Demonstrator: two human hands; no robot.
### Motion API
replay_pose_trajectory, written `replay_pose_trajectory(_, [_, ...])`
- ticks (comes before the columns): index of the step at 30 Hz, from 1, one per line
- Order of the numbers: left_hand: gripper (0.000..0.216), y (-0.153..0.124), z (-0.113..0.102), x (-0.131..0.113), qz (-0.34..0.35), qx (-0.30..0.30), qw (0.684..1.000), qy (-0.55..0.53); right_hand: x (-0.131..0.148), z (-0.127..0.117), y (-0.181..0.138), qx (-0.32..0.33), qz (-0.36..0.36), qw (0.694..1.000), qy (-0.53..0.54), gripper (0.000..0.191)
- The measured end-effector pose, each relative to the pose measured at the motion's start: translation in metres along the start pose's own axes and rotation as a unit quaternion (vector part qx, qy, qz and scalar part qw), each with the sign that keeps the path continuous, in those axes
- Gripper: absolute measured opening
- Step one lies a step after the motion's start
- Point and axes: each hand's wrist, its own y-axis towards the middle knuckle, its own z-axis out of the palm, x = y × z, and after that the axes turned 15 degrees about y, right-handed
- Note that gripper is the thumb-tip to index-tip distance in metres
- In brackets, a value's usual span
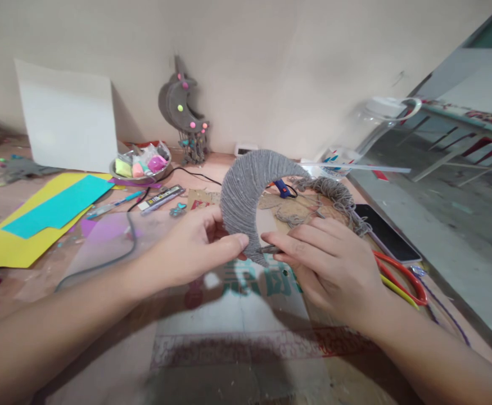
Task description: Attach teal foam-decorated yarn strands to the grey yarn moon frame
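A crescent moon wrapped in grey yarn [242, 197] is held up above the table. My left hand [195, 244] grips its lower left side, thumb in front and fingers behind. My right hand [330, 261] is closed in a pinch on a small dark pointed piece [270, 249], whose tip touches the crescent's lower end. Most of that piece is hidden by the fingers, so its kind does not show. Behind the right hand lies a tangle of loose grey yarn [334, 194].
A finished-looking moon hanging [178, 109] is on the wall. Around the table are a bowl of coloured packets [119, 179], yellow sheet [26, 253], blue glue gun [283, 189], phone [387, 233], red-handled tool [414, 284] and clear bottle [368, 126]. The table edge runs along the right.
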Motion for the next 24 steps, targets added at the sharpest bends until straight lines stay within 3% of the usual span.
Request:
replay_pose_trajectory(8, [0.015,0.0,-0.004,-0.009,0.0,-0.015,1.0,-0.009,-0.001,-0.003,0.001,-0.023,0.016,0.998,0.05,0.026])
replay_pose_trajectory(24, [0.019,-0.001,-0.004,-0.007,0.038,-0.018,0.999,0.028,0.002,-0.001,0.001,-0.012,-0.014,1.0,-0.016,0.027])
